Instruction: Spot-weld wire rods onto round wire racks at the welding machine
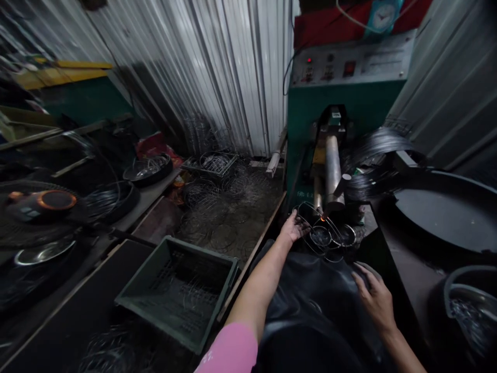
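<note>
My left hand [295,226] reaches forward and grips the left edge of a thin wire frame [310,243] made of bent loops and rings. The frame sits under the cylindrical metal arm [333,168] of a green spot welder [349,96]. A small orange glow [322,218] shows where the wire meets the welder's tip. Lower right, my right hand [373,292] holds nothing; its fingers are stretched out and slightly curved beside the dark apron [310,290] on my lap. A round metal ring [345,235] lies at the frame's right side.
A green plastic crate [151,305] with some wire pieces stands at left. Wire rings [221,235] litter the floor beyond it. At right are a coil of wire [382,147], a large round pan [446,217] and a bucket [462,274] of small metal parts. A fan [42,204] stands far left.
</note>
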The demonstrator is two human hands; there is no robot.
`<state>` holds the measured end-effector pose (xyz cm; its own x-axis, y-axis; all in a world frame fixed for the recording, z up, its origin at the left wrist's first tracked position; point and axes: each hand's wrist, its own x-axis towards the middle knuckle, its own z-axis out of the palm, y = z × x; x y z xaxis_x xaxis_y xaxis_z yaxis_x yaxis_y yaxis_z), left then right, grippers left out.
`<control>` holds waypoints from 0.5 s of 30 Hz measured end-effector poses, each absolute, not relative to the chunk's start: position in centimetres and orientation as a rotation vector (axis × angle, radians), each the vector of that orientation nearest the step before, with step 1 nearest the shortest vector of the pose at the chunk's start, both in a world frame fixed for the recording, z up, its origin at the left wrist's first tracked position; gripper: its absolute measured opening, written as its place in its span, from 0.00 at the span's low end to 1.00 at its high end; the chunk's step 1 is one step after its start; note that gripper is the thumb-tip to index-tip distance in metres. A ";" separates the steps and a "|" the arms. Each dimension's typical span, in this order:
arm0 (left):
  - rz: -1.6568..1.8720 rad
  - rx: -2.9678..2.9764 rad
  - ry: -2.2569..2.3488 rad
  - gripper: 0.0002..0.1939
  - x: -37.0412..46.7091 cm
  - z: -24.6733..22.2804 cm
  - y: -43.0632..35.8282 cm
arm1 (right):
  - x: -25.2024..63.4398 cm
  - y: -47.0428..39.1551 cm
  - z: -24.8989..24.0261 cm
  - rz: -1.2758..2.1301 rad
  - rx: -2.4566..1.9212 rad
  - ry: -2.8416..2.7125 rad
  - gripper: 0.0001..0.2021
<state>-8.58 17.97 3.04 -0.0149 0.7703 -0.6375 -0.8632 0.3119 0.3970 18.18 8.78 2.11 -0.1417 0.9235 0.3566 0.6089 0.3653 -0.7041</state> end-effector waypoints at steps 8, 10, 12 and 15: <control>1.143 -0.375 1.048 0.24 -3.8 -1.3 10.4 | 21.1 4.0 -0.6 0.883 -1.691 -1.512 0.21; 1.077 -0.386 0.965 0.30 -1.7 -2.1 9.9 | 20.8 3.6 -0.2 1.013 -1.721 -1.420 0.22; 1.099 -0.390 0.878 0.35 0.1 -2.6 10.4 | 20.5 3.1 0.1 1.079 -1.708 -1.369 0.23; 1.153 -0.385 0.709 0.38 2.1 -3.1 11.9 | 20.5 2.1 0.0 1.108 -1.679 -1.341 0.24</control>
<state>2.07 11.86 -3.06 0.2257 0.6931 -0.6846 -0.9236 0.3757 0.0758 20.48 2.13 -0.02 0.0947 0.9774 -0.1891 0.3699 -0.2109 -0.9048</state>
